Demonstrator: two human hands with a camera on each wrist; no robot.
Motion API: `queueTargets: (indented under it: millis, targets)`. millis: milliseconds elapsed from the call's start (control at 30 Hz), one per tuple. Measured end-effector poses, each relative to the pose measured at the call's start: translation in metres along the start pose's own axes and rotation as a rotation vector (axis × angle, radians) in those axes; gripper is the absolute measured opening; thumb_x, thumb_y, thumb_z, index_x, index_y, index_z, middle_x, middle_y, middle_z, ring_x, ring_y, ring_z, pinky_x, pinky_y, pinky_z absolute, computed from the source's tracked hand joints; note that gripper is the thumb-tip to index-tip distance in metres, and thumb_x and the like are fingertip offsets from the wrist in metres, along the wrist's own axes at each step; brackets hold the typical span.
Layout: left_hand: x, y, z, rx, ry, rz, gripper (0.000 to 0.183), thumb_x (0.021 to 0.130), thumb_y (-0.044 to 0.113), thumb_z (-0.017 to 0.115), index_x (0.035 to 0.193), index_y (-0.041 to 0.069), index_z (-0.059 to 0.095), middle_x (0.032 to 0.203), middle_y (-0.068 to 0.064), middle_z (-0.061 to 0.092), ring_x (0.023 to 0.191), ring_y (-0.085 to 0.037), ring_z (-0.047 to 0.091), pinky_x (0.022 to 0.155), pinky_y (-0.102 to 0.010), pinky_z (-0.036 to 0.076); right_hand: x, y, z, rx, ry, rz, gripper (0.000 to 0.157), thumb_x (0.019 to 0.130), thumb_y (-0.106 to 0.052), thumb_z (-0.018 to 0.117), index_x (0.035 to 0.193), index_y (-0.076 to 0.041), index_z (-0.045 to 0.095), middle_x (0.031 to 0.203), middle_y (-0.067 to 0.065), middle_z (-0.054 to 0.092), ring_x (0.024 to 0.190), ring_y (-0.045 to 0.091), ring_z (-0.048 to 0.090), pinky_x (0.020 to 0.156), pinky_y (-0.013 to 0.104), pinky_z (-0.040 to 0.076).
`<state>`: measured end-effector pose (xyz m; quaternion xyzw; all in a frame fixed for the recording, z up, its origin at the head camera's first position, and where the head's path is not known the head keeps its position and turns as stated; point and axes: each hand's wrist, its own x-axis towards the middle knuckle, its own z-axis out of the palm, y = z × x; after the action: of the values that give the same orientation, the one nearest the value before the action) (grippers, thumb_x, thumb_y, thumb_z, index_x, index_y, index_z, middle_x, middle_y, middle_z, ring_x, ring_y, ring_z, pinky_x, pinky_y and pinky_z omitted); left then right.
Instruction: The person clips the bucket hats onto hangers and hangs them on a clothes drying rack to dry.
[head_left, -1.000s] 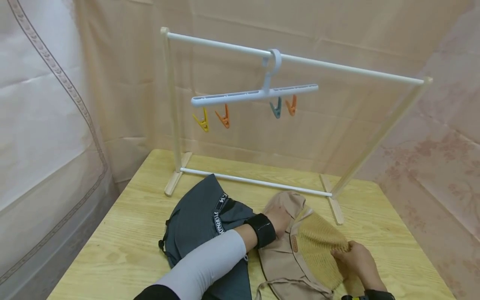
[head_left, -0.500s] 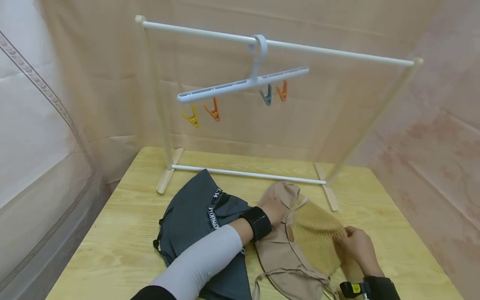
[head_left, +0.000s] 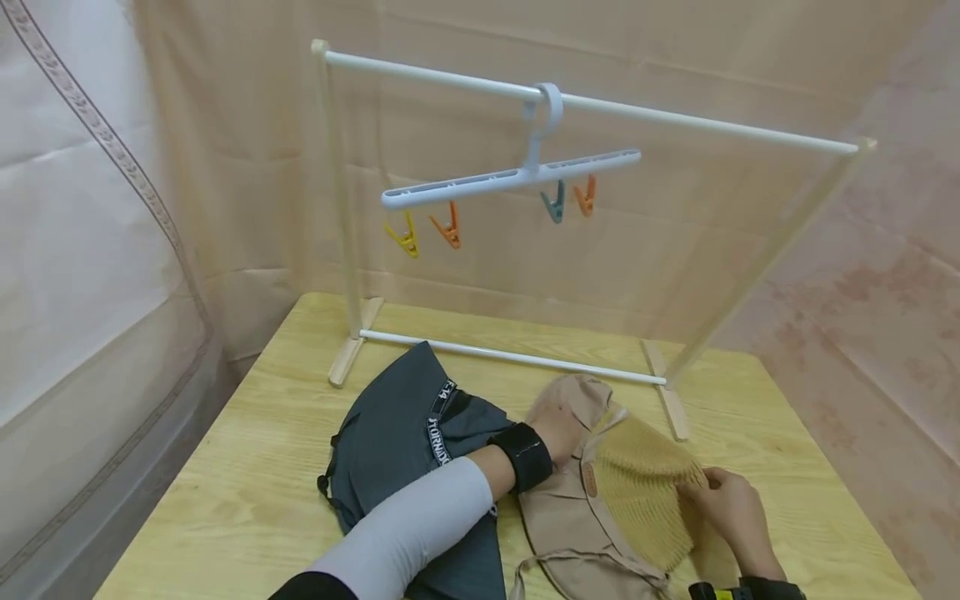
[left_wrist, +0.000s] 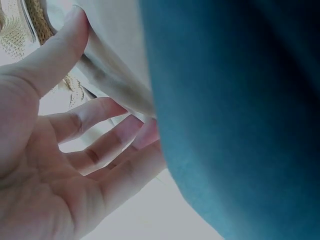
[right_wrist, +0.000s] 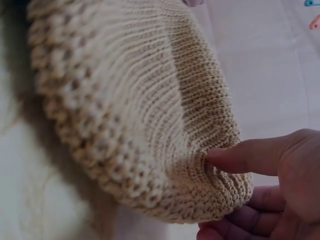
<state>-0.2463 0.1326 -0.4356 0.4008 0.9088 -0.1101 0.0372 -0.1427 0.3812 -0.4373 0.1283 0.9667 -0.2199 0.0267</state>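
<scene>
Stretches the left arm (head_left: 431, 521) forward and rightward, curving the left hand (head_left: 558, 433) with thumb (left_wrist: 60, 52) apart from loosely bent fingers (left_wrist: 127, 175); angles the right hand (head_left: 727, 508) leftward, pinching with thumb (right_wrist: 247, 157) and fingers (right_wrist: 262, 220)

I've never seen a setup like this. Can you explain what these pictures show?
There is no machine: just a person's bare left hand and right hand. The wide view is from a head camera looking down; the close-ups come from cameras on each wrist. On the table lie a dark grey hat and a tan hat, near a rack bearing a hanger with four clips. The right hand pinches the tan hat's knitted part; the left hand touches its cloth, though whether it grips is unclear.
</scene>
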Motion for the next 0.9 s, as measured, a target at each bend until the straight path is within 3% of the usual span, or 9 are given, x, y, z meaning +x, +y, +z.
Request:
queueTargets:
  millis: [100, 200, 333, 500, 600, 700, 800, 833, 900]
  targets:
    - [0.0, 0.001, -0.001, -0.027, -0.01, -0.01, 0.032, 0.082, 0.042, 0.077, 0.104, 0.019, 0.075, 0.128, -0.001, 0.065, 0.114, -0.012, 0.059, 0.094, -0.019, 0.043, -0.002, -0.004, -0.003, 0.007, 0.003, -0.004, 0.063, 0.089, -0.035, 0.068, 0.12, 0.018, 0.056, 0.116, 0.038, 0.06, 0.102, 0.052, 0.059, 0.078, 0.052, 0.051]
    - [-0.001, 0.002, -0.001, -0.047, -0.017, -0.015, 0.039, 0.083, 0.04, 0.076, 0.114, 0.017, 0.072, 0.137, -0.004, 0.059, 0.123, -0.015, 0.055, 0.1, -0.02, 0.041, -0.003, -0.006, -0.006, 0.002, -0.018, -0.004, 0.069, 0.089, -0.04, 0.068, 0.122, 0.019, 0.054, 0.114, 0.038, 0.06, 0.1, 0.051, 0.06, 0.076, 0.051, 0.052]
    - [-0.004, 0.003, -0.004, -0.033, -0.025, -0.03, 0.044, 0.085, 0.038, 0.075, 0.123, 0.016, 0.068, 0.141, -0.008, 0.055, 0.122, -0.016, 0.054, 0.098, -0.023, 0.043, -0.004, -0.007, -0.007, 0.008, -0.026, 0.0, 0.074, 0.092, -0.047, 0.062, 0.124, 0.019, 0.053, 0.116, 0.038, 0.059, 0.102, 0.051, 0.06, 0.078, 0.052, 0.051]
    - [-0.001, 0.001, -0.002, -0.02, -0.042, -0.044, 0.041, 0.085, 0.037, 0.074, 0.121, 0.017, 0.069, 0.14, -0.008, 0.056, 0.112, -0.014, 0.058, 0.088, -0.022, 0.047, -0.008, -0.012, -0.005, 0.087, 0.074, 0.014, 0.063, 0.095, -0.044, 0.059, 0.118, 0.014, 0.061, 0.109, 0.032, 0.066, 0.096, 0.043, 0.065, 0.076, 0.047, 0.053]
    - [0.008, 0.0, 0.011, -0.007, 0.004, -0.038, 0.038, 0.086, 0.035, 0.074, 0.119, 0.018, 0.07, 0.137, -0.01, 0.057, 0.109, -0.016, 0.06, 0.086, -0.024, 0.048, -0.01, -0.016, -0.003, 0.134, 0.124, 0.028, 0.059, 0.094, -0.041, 0.061, 0.116, 0.014, 0.063, 0.108, 0.031, 0.067, 0.097, 0.044, 0.065, 0.074, 0.045, 0.053]
    - [0.01, 0.001, 0.015, 0.008, 0.019, -0.041, 0.033, 0.084, 0.035, 0.076, 0.112, 0.019, 0.072, 0.132, -0.009, 0.06, 0.104, -0.016, 0.06, 0.084, -0.025, 0.05, -0.011, -0.019, -0.001, 0.157, 0.147, 0.046, 0.058, 0.094, -0.039, 0.062, 0.118, 0.015, 0.061, 0.109, 0.033, 0.066, 0.098, 0.046, 0.063, 0.074, 0.045, 0.054]
    - [0.007, 0.003, 0.012, 0.007, 0.02, -0.049, 0.03, 0.086, 0.034, 0.074, 0.111, 0.019, 0.073, 0.132, -0.009, 0.06, 0.105, -0.016, 0.061, 0.086, -0.027, 0.05, -0.012, -0.021, -0.001, 0.153, 0.173, 0.051, 0.056, 0.094, -0.035, 0.063, 0.119, 0.015, 0.061, 0.109, 0.034, 0.066, 0.097, 0.047, 0.063, 0.073, 0.046, 0.053]
    - [0.001, 0.004, 0.003, -0.008, -0.006, -0.059, 0.032, 0.088, 0.032, 0.071, 0.116, 0.017, 0.071, 0.137, -0.01, 0.057, 0.111, -0.017, 0.06, 0.09, -0.026, 0.049, -0.012, -0.021, -0.001, 0.148, 0.182, 0.049, 0.055, 0.094, -0.034, 0.063, 0.119, 0.015, 0.06, 0.109, 0.034, 0.065, 0.097, 0.047, 0.063, 0.073, 0.046, 0.053]
    - [-0.002, 0.004, -0.001, -0.019, -0.005, -0.062, 0.034, 0.089, 0.031, 0.07, 0.119, 0.016, 0.069, 0.138, -0.009, 0.056, 0.115, -0.016, 0.058, 0.094, -0.026, 0.047, -0.012, -0.022, -0.001, 0.141, 0.206, 0.043, 0.054, 0.093, -0.033, 0.063, 0.119, 0.015, 0.061, 0.108, 0.035, 0.065, 0.096, 0.047, 0.063, 0.072, 0.046, 0.053]
